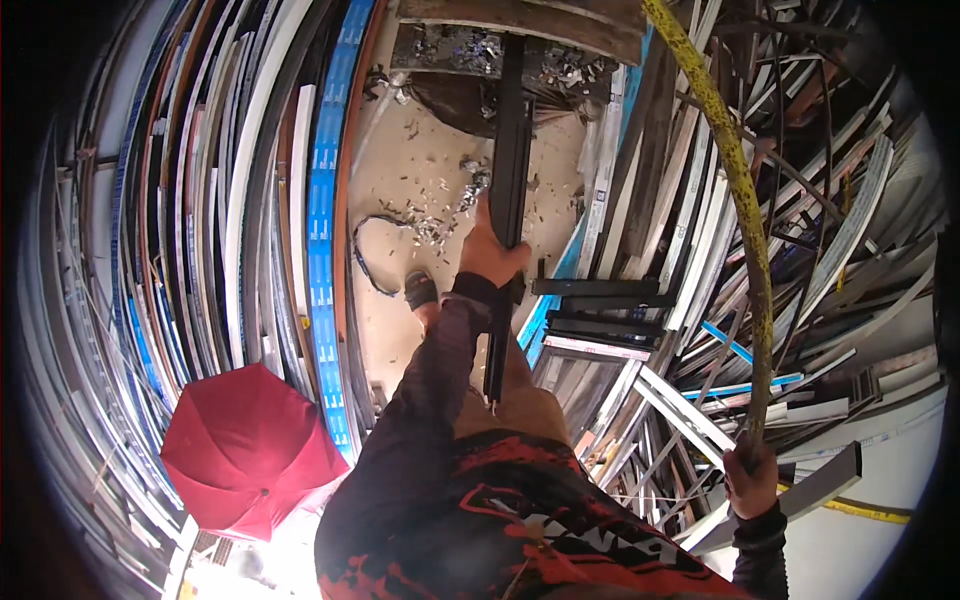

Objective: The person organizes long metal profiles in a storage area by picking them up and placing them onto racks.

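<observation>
My left hand (pixel 493 250) is closed around a long dark metal profile (pixel 512 150), which runs from the far bench down toward my legs. Several dark lengths seem to lie together there; I cannot tell how many are in my grip. At the lower right, my right hand (pixel 750 478) is closed on the near end of a long yellow pole-like bar (pixel 735 165), worn and speckled dark. This bar reaches up past the top edge of the view. A sandalled foot (pixel 420 290) shows on the floor left of my left hand.
Long profiles (pixel 240 190) are stacked densely along the left, including a blue-wrapped one (pixel 322 220). A red umbrella (pixel 250 450) stands open at lower left. Offcuts (pixel 610 300) and jumbled lengths (pixel 830 250) crowd the right. Metal scraps (pixel 435 225) litter the floor before a scrap-covered bench (pixel 520 15).
</observation>
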`<move>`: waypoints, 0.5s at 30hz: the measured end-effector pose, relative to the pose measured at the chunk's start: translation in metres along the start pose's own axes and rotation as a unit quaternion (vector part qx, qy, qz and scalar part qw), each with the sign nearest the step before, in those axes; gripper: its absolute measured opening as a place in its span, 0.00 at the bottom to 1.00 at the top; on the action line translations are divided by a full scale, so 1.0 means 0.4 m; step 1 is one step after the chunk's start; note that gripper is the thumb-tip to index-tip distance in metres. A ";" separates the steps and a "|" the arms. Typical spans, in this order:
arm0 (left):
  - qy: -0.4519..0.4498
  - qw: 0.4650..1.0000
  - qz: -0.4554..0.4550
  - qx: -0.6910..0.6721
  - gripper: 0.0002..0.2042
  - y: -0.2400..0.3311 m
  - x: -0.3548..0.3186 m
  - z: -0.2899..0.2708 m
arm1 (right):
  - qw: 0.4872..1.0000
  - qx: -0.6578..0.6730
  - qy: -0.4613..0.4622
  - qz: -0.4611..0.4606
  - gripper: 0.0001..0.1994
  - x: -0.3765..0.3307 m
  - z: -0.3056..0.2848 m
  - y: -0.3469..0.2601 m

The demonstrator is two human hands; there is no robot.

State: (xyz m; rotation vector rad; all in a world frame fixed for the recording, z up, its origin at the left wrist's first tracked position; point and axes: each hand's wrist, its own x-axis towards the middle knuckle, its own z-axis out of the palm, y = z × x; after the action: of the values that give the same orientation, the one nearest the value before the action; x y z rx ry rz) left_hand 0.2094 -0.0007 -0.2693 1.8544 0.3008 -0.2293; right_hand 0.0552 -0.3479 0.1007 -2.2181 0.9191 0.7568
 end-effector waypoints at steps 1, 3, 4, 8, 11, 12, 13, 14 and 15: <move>0.001 1.000 0.009 0.013 0.50 0.001 0.033 0.001 | 1.000 0.012 -0.013 0.012 0.14 -0.001 0.005 -0.006; -0.005 0.999 -0.001 0.041 0.50 -0.021 0.024 0.015 | 0.999 0.001 -0.031 0.026 0.14 -0.003 0.003 -0.013; -0.005 0.999 0.002 0.034 0.50 -0.020 0.026 0.017 | 0.999 0.000 -0.032 0.028 0.14 0.002 0.006 -0.018; 0.003 0.999 -0.017 0.036 0.49 -0.022 0.021 -0.002 | 0.998 0.044 -0.043 0.010 0.11 0.035 0.041 -0.007; 0.008 0.999 -0.036 0.030 0.48 -0.041 0.001 -0.033 | 0.996 0.060 -0.039 -0.061 0.12 0.265 0.263 0.224; 0.013 0.999 -0.019 0.025 0.48 -0.036 0.004 -0.027 | 0.961 0.084 -0.005 -0.264 0.17 0.430 0.417 0.306; 0.018 1.000 0.004 0.011 0.48 -0.018 0.024 0.000 | 0.953 0.063 0.055 -0.290 0.17 0.577 0.537 0.343; -0.003 1.000 0.010 0.003 0.48 0.008 0.054 0.046 | 0.942 0.036 0.129 -0.308 0.17 0.722 0.626 0.383; -0.027 1.000 0.005 0.001 0.48 0.017 0.066 0.077 | 0.888 -0.129 0.221 -0.382 0.16 0.818 0.663 0.363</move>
State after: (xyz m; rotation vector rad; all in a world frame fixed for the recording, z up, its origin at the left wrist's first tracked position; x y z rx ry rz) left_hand 0.2364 -0.0298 -0.2804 1.8475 0.2530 -0.2719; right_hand 0.0690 -0.3746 -0.3437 -2.7453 0.0520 -0.0107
